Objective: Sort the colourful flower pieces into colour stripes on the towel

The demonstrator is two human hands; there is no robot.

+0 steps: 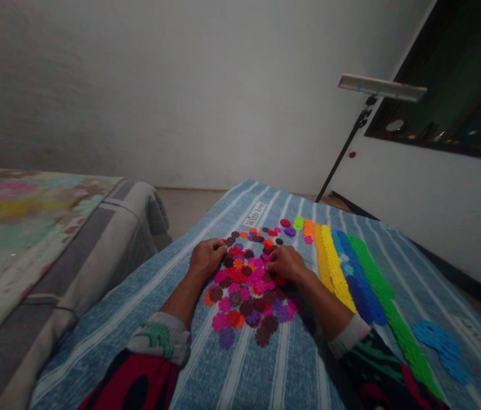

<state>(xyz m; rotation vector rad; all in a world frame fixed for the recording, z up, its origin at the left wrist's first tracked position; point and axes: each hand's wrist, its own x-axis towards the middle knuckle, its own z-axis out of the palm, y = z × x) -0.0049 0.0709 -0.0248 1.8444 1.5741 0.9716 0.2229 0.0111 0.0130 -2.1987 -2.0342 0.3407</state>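
A heap of small flower-shaped plastic discs (244, 290) in pink, maroon, orange, red and purple lies on a blue striped cloth (266, 364). My left hand (207, 257) rests at the heap's upper left edge, with its fingers curled among the maroon discs. My right hand (286, 263) lies on the heap's upper right side, its fingertips down among the pieces. Neither hand shows clearly whether it grips a disc. To the right run long bands of yellow discs (334, 267), blue discs (360, 279) and green discs (398, 319).
A loose blue patch of discs (440, 350) lies at the cloth's right. A fabric-edged mattress (27, 239) stands to the left. A lamp on a black stand (381, 87) rises beyond the cloth, before a white wall and dark window (445, 85).
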